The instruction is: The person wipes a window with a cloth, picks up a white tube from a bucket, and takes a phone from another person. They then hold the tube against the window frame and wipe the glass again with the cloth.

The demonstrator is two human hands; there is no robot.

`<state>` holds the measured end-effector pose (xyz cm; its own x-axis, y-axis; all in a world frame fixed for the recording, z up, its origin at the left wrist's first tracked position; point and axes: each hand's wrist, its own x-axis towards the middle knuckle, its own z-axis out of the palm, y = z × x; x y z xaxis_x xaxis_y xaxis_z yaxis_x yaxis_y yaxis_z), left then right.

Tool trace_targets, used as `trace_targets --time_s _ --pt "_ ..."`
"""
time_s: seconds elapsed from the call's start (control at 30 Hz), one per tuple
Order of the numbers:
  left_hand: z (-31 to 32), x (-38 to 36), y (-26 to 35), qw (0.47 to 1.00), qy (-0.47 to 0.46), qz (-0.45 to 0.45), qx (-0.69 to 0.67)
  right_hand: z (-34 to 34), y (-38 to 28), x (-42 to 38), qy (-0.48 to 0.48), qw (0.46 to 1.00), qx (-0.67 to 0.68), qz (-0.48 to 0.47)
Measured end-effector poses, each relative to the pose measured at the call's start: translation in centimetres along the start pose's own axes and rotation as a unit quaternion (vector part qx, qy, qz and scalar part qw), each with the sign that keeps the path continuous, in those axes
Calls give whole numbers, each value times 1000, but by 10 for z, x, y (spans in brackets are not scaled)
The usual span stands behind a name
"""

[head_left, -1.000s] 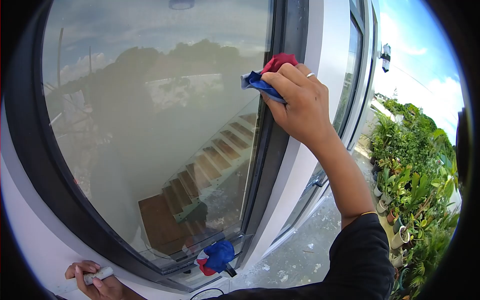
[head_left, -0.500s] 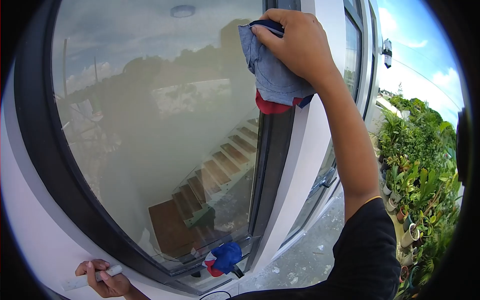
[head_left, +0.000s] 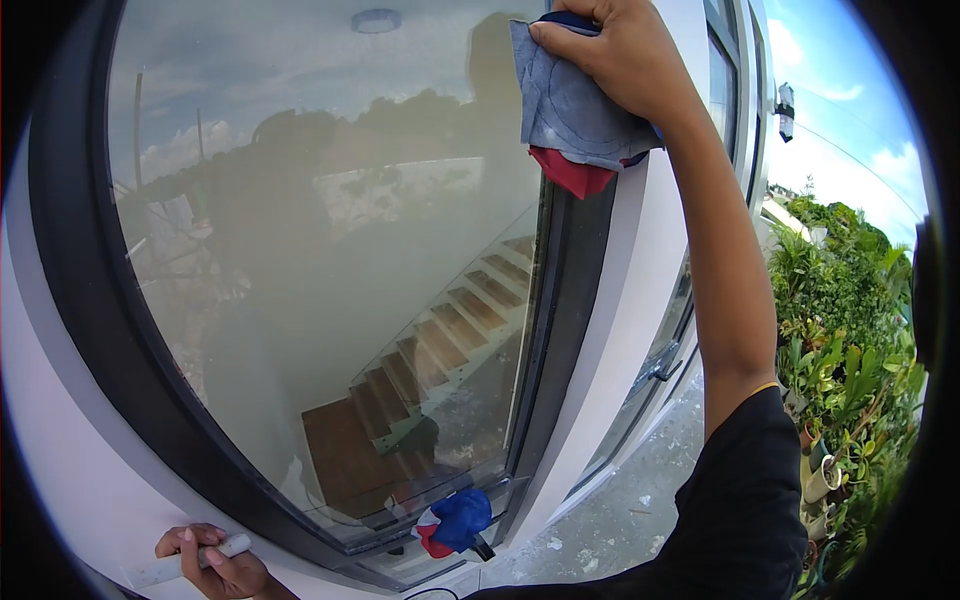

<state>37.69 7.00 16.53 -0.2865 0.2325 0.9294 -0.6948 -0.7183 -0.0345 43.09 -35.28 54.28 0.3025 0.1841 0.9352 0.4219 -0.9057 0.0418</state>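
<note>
My right hand (head_left: 635, 55) is closed on a folded grey-blue cloth (head_left: 580, 105) with red and dark blue parts. This cloth lies over the dark window frame (head_left: 577, 260) at its upper right, overlapping the edge of the glass pane (head_left: 300, 250). Low on the left, my left hand (head_left: 215, 565) has its fingers wrapped round a pale grey bar (head_left: 165, 570) beside the white wall. A second bundle of cloth, blue, red and white (head_left: 460, 522), sits at the bottom of the window by a small dark handle.
Through the glass, wooden stairs (head_left: 430, 350) show among reflections of sky and trees. White wall trim (head_left: 640, 220) runs down right of the frame. Beyond lie another window with a handle (head_left: 665, 372), a speckled concrete floor (head_left: 620, 510) and potted plants (head_left: 840, 370).
The view has shifted slightly. My right hand and its cloth now appear higher and further right, still along the right side of the frame. My left hand keeps its grip.
</note>
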Motion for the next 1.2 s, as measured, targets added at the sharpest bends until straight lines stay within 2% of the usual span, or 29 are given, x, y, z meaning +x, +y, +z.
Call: trace_targets --time_s 0.1,0.23,0.27,0.37,0.43,0.5,0.6,0.73,0.93,1.03,1.2 --pt "4 -1 0 1000 3 1 8 -6 -3 2 -42 998 -1 46" --pt "-3 -7 0 999 2 -19 32 15 27 -3 45 986 -96 -128" --pt "-10 -16 -3 999 -5 -39 36 15 29 -1 42 985 -92 -142" --pt "-26 -25 -12 996 -35 -70 36 6 43 21 105 986 -90 -96" --pt "-24 -26 -14 997 -31 -62 17 15 33 4 77 981 -101 -148" --pt "-22 -31 -14 997 -22 -72 35 -3 7 2 9 999 -17 -37" --pt "-27 -27 -21 997 -36 -51 36 -12 2 6 -15 1000 3 13" --pt "-25 -25 -12 996 -37 -46 62 18 28 -18 -52 978 50 -198" --pt "-23 -21 -9 996 -40 -44 65 21 28 -30 5 983 120 -136" --pt "-22 -20 -11 997 -43 -32 64 18 28 -28 6 996 48 -79" --pt "-20 -20 -10 997 -30 -35 59 15 27 -29 -21 990 88 -111"
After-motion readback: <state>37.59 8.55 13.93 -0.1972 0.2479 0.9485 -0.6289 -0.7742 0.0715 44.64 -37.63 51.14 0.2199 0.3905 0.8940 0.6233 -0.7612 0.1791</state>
